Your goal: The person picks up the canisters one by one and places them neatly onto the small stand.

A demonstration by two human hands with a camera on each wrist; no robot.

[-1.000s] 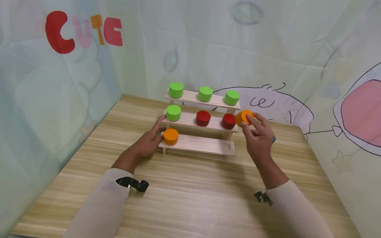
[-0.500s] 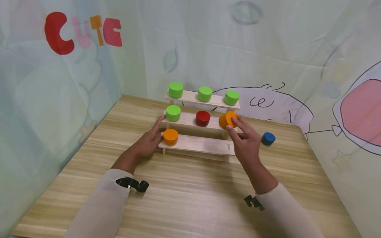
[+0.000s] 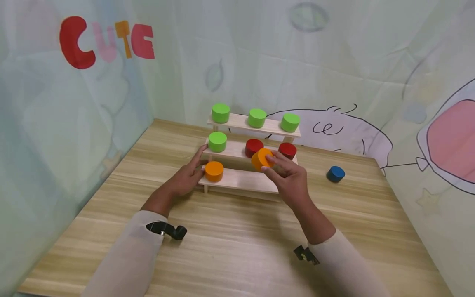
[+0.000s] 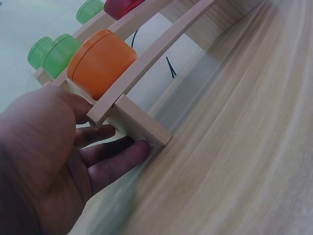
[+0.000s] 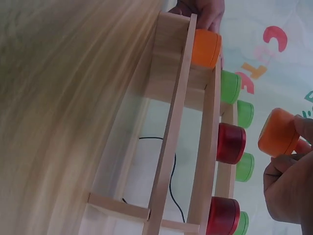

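My right hand (image 3: 293,181) pinches an orange round block (image 3: 262,159) between thumb and fingers, tilted in the air before the stand's middle shelf. The three-tier wooden stand (image 3: 241,178) has my left hand (image 3: 185,178) at its left end. In the left wrist view, fingers (image 4: 120,164) of that hand curl around the lower shelf's end and touch its leg. Beside them a second orange block (image 3: 214,171) sits on the bottom shelf. On the middle shelf are a green block (image 3: 217,141), a red block (image 3: 254,146) partly overlapped by the held one, and another red block (image 3: 287,150).
Three green blocks, among them the middle one (image 3: 257,118), line the top shelf. A blue block (image 3: 335,174) lies on the wooden table (image 3: 230,255) right of the stand. A printed cloth backdrop (image 3: 237,49) closes off the back and sides.
My right hand has carried the orange block leftward, past the right red block to the front of the middle one. The blue block has come into sight. My left hand has stayed put.
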